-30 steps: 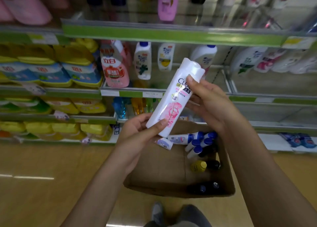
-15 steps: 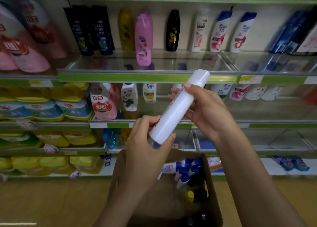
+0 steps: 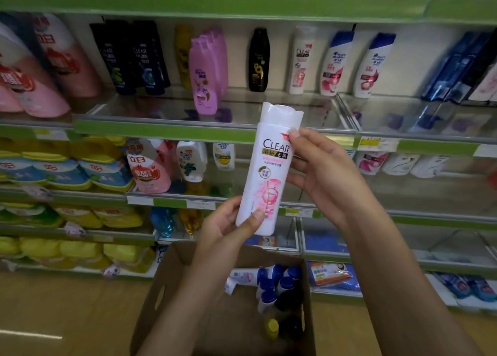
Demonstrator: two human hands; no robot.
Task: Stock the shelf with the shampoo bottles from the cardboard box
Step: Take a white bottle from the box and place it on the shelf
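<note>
Both hands held one white Clear shampoo bottle [image 3: 267, 172] upright at the centre of view: the left hand [image 3: 228, 224] gripped its base, the right hand [image 3: 320, 172] its upper side. It had not reached the shelf [image 3: 166, 129]. At 6 o'clock, the cardboard box [image 3: 166, 288] held several more bottles [image 3: 271, 283], so most stocking seemingly remained. At 12 o'clock, a matching Clear bottle [image 3: 300, 59] stood with open glass before it, beyond the green front edge.
</note>
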